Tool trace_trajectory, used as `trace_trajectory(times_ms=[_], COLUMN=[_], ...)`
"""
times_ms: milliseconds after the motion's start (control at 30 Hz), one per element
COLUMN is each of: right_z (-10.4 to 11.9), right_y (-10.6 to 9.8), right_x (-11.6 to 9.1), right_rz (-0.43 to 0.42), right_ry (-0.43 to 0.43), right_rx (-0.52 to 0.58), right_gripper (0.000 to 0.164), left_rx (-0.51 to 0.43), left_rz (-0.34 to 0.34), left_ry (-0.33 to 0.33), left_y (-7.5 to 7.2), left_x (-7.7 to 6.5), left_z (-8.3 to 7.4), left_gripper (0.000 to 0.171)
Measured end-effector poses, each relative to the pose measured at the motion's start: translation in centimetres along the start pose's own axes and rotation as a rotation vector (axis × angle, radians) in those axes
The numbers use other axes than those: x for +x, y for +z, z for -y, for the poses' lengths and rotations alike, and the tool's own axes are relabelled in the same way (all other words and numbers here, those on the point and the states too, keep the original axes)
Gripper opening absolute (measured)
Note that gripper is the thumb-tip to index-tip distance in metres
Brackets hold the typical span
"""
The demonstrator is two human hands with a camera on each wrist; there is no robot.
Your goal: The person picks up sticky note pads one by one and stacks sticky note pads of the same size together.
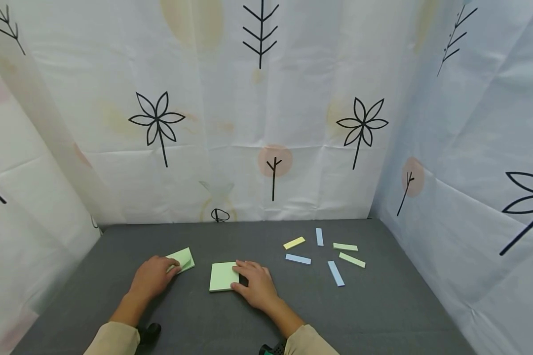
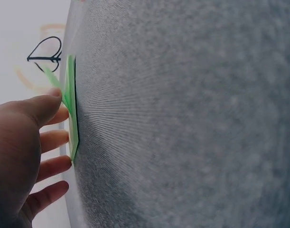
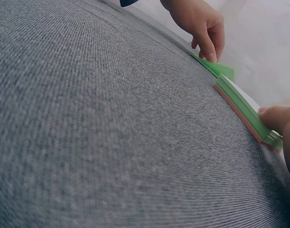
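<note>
At the left of the head view lies a light green sticky note (image 1: 186,256), and my left hand (image 1: 153,277) pinches it at its near left part. A flap of the green paper (image 2: 53,80) stands up beside the thumb in the left wrist view, while the other fingers are spread. To the right sits a thick pad of green sticky notes (image 1: 222,276) flat on the table. My right hand (image 1: 257,287) grips this pad by its right side, thumb at the near corner and fingers at the far one. Its layered green edge (image 3: 244,102) has a reddish bottom layer.
Several paper strips lie scattered at the right: a yellow strip (image 1: 294,243), blue ones such as the blue strip (image 1: 336,273), and green ones such as the green strip (image 1: 352,260). The grey table (image 1: 382,315) is bordered by patterned white curtains (image 1: 204,182).
</note>
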State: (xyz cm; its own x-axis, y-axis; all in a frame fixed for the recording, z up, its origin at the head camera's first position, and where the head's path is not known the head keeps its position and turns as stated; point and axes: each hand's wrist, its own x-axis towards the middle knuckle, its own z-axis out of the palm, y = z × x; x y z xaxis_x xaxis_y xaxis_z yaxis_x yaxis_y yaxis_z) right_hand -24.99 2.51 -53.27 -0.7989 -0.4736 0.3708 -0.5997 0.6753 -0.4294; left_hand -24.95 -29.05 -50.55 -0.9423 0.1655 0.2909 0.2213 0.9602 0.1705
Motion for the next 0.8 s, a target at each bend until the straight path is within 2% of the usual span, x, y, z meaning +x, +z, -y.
trace_trajectory(times_ms=[167,300,400,633,733,800], right_z=[0.0,0.1,0.1,-0.1,-0.2,-0.3], right_y=[-0.1,-0.2,-0.3,0.1,0.2,0.2], right_x=[0.0,0.1,0.0,0.1,0.1,0.1], right_rz=[-0.002,-0.002,-0.001,-0.019,-0.025,-0.029], right_ry=[-0.004,-0.003,0.000,-0.016,-0.023,-0.025], right_rx=[-0.001,0.006,0.008,-0.017,-0.015,-0.006], right_gripper=[0.046,0.045,0.045,0.045,0.045,0.044], left_rx=[-0.031,-0.029,-0.001,-0.012,-0.028,-0.043], left_rz=[0.007,0.008,-0.020,-0.058,-0.048,-0.025], left_ry=[-0.056,-0.154,-0.229,-0.423,-0.452,-0.442], left_y=[0.0,0.2,0.5,1.8,2.0,2.0], left_x=[0.4,1.0,1.6,2.1,2.3,2.4], left_z=[-0.4,-1.0,-1.6,-3.5,-4.0,-4.0], left_gripper=[0.018,0.026,0.033,0.069,0.078,0.076])
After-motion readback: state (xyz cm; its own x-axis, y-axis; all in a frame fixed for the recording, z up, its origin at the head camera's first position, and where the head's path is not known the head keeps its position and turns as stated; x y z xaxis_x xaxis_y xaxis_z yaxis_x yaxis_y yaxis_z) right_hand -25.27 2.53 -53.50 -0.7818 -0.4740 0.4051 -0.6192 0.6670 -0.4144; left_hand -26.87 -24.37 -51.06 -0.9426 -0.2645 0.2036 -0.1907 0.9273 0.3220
